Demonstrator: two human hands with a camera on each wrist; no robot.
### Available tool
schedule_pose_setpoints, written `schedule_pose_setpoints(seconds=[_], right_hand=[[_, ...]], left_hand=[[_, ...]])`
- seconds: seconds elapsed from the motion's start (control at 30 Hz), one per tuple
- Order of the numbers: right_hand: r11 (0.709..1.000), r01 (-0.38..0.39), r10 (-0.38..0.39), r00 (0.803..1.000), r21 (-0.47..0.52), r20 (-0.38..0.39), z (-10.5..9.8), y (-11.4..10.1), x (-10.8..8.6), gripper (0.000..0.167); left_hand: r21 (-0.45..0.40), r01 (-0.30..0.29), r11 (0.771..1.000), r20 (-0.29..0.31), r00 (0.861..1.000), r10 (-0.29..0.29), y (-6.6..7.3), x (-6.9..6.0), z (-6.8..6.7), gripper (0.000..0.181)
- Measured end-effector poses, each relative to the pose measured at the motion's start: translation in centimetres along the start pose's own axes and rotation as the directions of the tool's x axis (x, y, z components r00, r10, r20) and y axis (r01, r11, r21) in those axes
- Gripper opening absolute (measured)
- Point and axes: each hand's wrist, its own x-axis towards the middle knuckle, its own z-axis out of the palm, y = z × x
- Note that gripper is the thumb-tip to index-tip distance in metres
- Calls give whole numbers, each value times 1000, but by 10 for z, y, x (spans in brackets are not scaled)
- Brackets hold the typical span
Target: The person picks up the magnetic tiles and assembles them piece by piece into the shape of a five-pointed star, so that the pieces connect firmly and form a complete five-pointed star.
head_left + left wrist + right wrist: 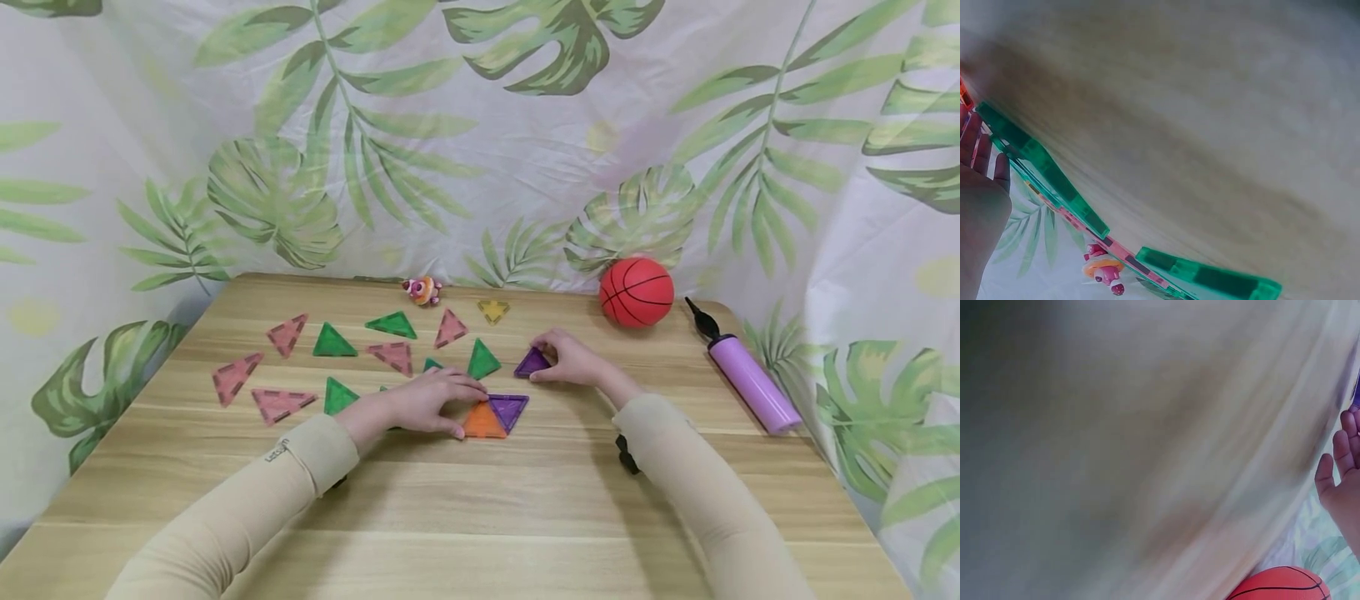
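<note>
My left hand (435,402) holds an orange triangular tile (485,423) between thumb and fingertips, with the tile flat on the table. Against the orange tile's slanted right side lies a purple triangular tile (510,410). Further back and to the right, my right hand (567,360) pinches another purple triangular tile (531,363) between thumb and fingers. Green triangular tiles (483,360) lie around the left hand, which partly hides some. In the left wrist view, a green tile (1041,165) shows close to the fingers. The right wrist view catches only a sliver of purple tile (1357,394).
Several pink triangular tiles (281,405) and more green ones (333,342) lie to the left. A small toy figure (422,291), a yellow tile (493,312) and a red ball (637,292) stand along the back. A purple hand pump (753,383) lies near the table's right edge.
</note>
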Motion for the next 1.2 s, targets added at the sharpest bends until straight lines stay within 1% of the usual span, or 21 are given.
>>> schedule_pose_setpoints(seconds=[0.17, 0.4, 0.6, 0.8, 1.0, 1.2], right_hand=[[1000, 4, -5, 1000, -10, -26, 1, -3, -20, 63], [999, 21, -24, 998, -43, -64, 11, -8, -48, 60], [996, 47, -52, 996, -70, -70, 19, -25, -64, 62], [992, 52, -62, 994, -112, -90, 28, -37, -70, 62], [983, 76, -90, 993, -164, -78, 35, -45, -70, 62], [983, 85, -98, 992, -166, -74, 36, -47, -70, 62]], left_hand=[[10, -4, 1000, -5, 1000, 4, 0, 0, 2, 66], [21, 8, 1000, -5, 1000, -7, 0, 0, 4, 65], [34, 9, 999, -7, 1000, -9, 0, 1, 3, 66], [39, 5, 999, -5, 1000, -5, 1, 1, 2, 65], [37, 7, 999, -1, 1000, -7, 4, 1, 1, 64], [28, 12, 1000, -2, 1000, -11, 7, -1, 0, 63]])
